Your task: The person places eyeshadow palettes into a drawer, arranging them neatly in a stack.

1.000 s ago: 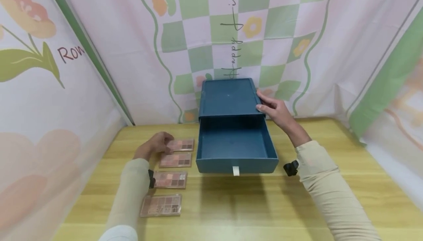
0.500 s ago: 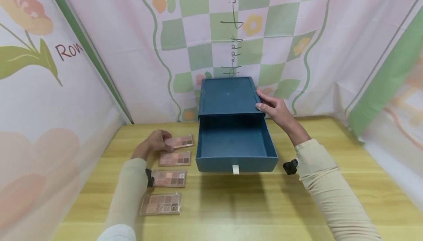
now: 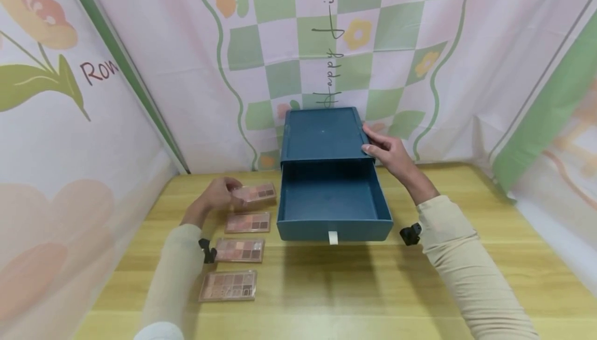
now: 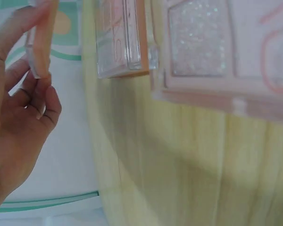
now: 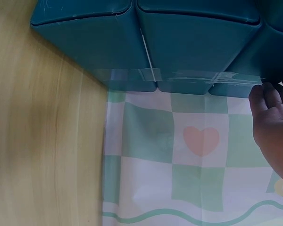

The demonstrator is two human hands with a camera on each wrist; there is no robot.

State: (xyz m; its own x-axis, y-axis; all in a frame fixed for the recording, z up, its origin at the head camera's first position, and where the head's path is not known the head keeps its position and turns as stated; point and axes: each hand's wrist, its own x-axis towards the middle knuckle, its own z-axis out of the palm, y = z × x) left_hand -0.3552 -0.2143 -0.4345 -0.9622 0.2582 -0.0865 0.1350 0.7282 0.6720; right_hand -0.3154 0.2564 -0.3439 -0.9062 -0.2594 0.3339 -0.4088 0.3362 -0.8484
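In the head view my left hand (image 3: pixel 218 194) pinches the left end of an eyeshadow palette (image 3: pixel 258 193). The left wrist view shows this palette (image 4: pixel 41 42) held on edge between thumb and fingers, up off the table. Three more palettes lie in a column nearer me: one (image 3: pixel 248 222) just below, another (image 3: pixel 240 250), and the nearest (image 3: pixel 228 285). A dark blue drawer unit (image 3: pixel 322 133) stands at centre, its top drawer (image 3: pixel 335 230) pulled out, with nothing in it. My right hand (image 3: pixel 389 156) rests against the unit's top right edge, fingers fairly straight.
The drawer's white pull tab (image 3: pixel 332 237) hangs at its front, out over the wooden table (image 3: pixel 326 293). In the right wrist view, stacked blue drawer cases (image 5: pixel 193 47) are joined with clear tape. A patterned curtain (image 3: pixel 392 34) stands close behind the unit.
My left hand has lifted the farthest palette off the table and moved it slightly away from me, its right end tipped upward. The right hand and drawer unit stay put.
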